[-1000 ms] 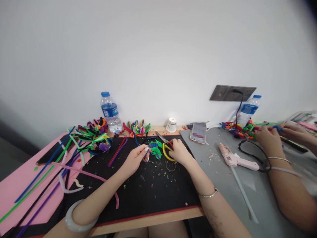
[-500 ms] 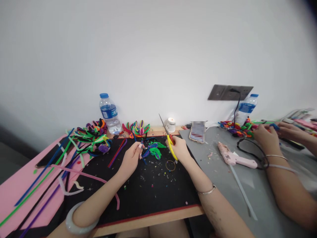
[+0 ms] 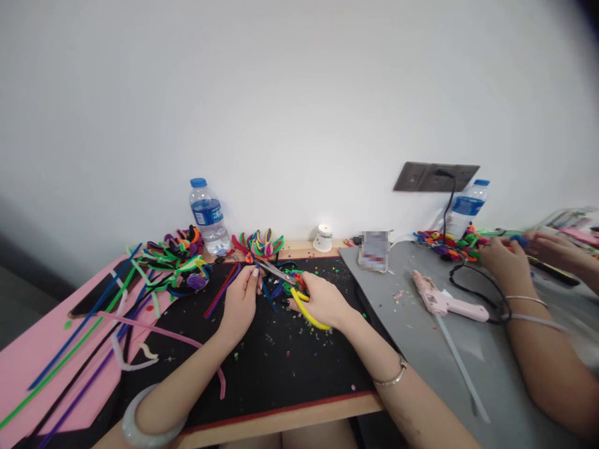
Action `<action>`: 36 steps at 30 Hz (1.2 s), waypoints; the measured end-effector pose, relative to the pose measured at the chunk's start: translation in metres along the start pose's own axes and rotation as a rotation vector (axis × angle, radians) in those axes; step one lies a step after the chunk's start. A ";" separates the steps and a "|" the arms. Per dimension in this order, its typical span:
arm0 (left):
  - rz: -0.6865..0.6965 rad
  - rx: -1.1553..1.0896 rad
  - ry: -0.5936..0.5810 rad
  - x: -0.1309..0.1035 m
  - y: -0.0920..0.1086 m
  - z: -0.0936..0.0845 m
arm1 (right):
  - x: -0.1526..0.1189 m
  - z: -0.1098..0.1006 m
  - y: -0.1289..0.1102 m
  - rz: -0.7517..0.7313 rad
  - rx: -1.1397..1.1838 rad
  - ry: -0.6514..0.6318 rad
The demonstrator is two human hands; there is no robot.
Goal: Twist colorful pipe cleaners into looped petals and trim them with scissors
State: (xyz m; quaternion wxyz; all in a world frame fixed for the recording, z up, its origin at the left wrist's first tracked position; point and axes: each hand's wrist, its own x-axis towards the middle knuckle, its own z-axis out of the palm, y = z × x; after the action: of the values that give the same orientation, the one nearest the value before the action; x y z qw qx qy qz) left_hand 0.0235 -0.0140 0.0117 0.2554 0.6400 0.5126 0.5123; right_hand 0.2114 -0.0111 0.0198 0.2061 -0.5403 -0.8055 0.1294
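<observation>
My left hand [image 3: 241, 298] is closed in a pinch on a dark blue pipe cleaner [image 3: 269, 297], whose lower end sticks out to the right of the fingers. In my right hand [image 3: 324, 300] is a pair of scissors [image 3: 311, 312] with yellow handles. Their blades point up and left and reach to the left fingertips. Whether the blades touch the pipe cleaner I cannot tell. Behind the scissors, partly covered, lie bent green and blue pipe cleaners [image 3: 279, 288] on the black mat [image 3: 262, 380].
Bundles of coloured pipe cleaners [image 3: 180, 262] and a water bottle [image 3: 206, 218] stand at the left. A white cup [image 3: 322, 238] is by the wall. To the right are a phone [image 3: 374, 251], a pink glue gun [image 3: 449, 304] and a co-worker's hands [image 3: 508, 262].
My right hand has swung the scissors left and down, from pointing up beside the green and blue pieces to lying across to my left fingers. My left hand has shifted slightly left.
</observation>
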 end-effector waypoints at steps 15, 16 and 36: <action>0.028 0.064 -0.051 0.001 -0.005 0.001 | -0.001 -0.004 -0.011 0.047 -0.070 -0.057; 0.028 0.067 -0.050 0.001 -0.006 0.001 | -0.001 -0.004 -0.011 0.050 -0.070 -0.062; -0.003 -0.151 -0.126 0.006 -0.009 -0.001 | 0.000 0.000 -0.003 -0.005 0.039 -0.005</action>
State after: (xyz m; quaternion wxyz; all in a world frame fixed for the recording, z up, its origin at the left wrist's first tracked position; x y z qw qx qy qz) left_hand 0.0190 -0.0051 0.0067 0.3355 0.6491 0.4565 0.5078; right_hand 0.2089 -0.0127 0.0216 0.2150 -0.5339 -0.8047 0.1459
